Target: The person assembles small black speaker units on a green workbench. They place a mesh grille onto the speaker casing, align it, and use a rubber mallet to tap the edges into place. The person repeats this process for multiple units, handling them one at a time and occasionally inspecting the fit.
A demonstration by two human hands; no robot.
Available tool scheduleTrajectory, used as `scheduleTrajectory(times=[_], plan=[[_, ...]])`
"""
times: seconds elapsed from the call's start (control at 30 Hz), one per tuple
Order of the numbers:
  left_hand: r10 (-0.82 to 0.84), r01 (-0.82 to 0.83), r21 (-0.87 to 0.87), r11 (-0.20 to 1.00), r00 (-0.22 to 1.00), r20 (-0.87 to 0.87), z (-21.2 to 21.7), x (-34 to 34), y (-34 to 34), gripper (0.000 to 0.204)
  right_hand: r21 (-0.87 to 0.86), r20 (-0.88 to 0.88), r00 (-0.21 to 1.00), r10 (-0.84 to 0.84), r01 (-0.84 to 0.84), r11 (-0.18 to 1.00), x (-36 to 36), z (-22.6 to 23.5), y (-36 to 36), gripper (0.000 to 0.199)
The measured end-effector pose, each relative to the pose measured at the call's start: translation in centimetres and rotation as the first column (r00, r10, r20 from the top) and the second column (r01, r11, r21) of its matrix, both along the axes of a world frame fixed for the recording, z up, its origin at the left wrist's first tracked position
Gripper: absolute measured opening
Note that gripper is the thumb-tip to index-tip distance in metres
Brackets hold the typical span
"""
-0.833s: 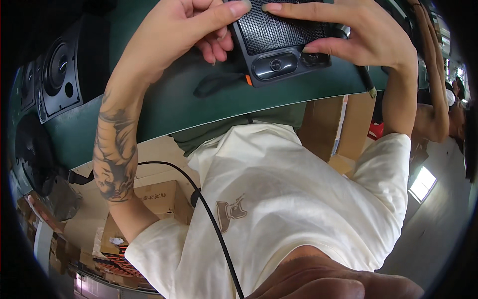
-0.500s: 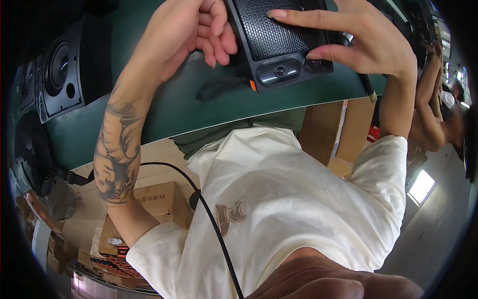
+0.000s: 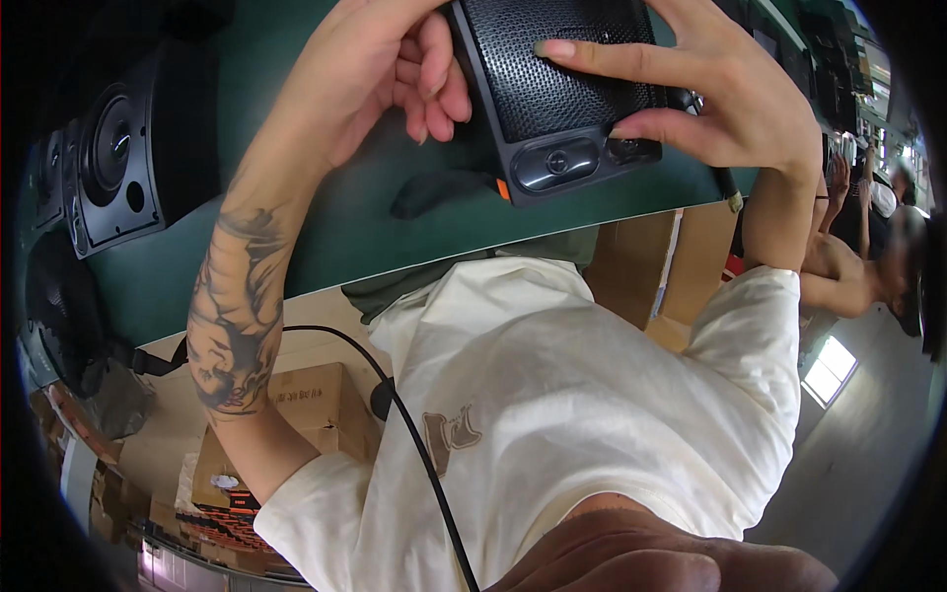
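Observation:
A black speaker [image 3: 562, 84] with a woven-looking mesh grille lies on the green tabletop, cut off by the upper edge. Its near end has a glossy oval panel, and an orange tab [image 3: 502, 188] shows at the left corner. My right hand [image 3: 725, 94] reaches over the speaker from the right, index finger stretched across the grille and thumb on the near end. Beside the speaker's left edge is my left hand [image 3: 424, 84], its visible fingers curled; its upper part is out of view, so anything pinched there is hidden.
Two more black speakers [image 3: 113, 158] with exposed round cones stand on the left. A dark flat patch [image 3: 439, 192] lies near the table edge. A brass-tipped dark rod [image 3: 732, 192] sticks out below my right wrist. Cardboard boxes [image 3: 316, 405] stand beneath; other people work at far right.
The speaker, both hands and the speakers at left appear slightly lower in the picture. My hands keep nearly the same pose. Another person's arms at far right have shifted.

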State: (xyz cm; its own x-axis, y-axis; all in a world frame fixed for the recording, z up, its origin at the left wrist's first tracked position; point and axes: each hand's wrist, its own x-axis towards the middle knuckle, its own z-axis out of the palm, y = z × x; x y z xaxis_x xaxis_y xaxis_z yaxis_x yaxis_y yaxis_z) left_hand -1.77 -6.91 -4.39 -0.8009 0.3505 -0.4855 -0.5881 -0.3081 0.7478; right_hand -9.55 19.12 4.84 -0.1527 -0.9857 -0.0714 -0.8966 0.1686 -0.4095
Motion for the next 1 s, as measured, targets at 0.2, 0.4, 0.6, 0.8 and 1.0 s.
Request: scheduleTrajectory(times=[0.2, 0.4, 0.6, 0.8, 1.0], plan=[[0.019, -0.048, -0.172, 0.984, 0.986, -0.167, -0.2, 0.3, 0.3, 0.072, 0.128, 0.034, 0.998, -0.045, 0.04, 0.991, 0.6, 0.9, -0.8, 0.058], [0.0, -0.021, -0.179, 0.984, 0.993, -0.117, -0.4, 0.0, 0.4, 0.072, 0.149, -0.183, 0.983, -0.013, 0.041, 0.988, 2.2, 1.4, -1.4, 0.064], [0.016, -0.048, -0.211, 0.976, 0.989, -0.15, -0.7, 0.1, 0.6, 0.071, -0.037, -0.224, 0.974, -0.038, 0.031, 0.999, 4.0, -2.1, -2.4, 0.072], [0.0, -0.023, -0.209, 0.978, 0.994, -0.112, -1.6, 0.1, 0.5, 0.069, -0.182, -0.525, 0.85, 0.031, -0.148, 0.972, 3.6, -5.7, -1.7, 0.071], [0.07, -0.103, -0.25, 0.963, 0.988, -0.139, -1.0, 0.3, 1.4, 0.067, -0.172, -0.261, 0.956, -0.134, 0.091, 0.981, 5.5, -3.5, -2.6, 0.074]])
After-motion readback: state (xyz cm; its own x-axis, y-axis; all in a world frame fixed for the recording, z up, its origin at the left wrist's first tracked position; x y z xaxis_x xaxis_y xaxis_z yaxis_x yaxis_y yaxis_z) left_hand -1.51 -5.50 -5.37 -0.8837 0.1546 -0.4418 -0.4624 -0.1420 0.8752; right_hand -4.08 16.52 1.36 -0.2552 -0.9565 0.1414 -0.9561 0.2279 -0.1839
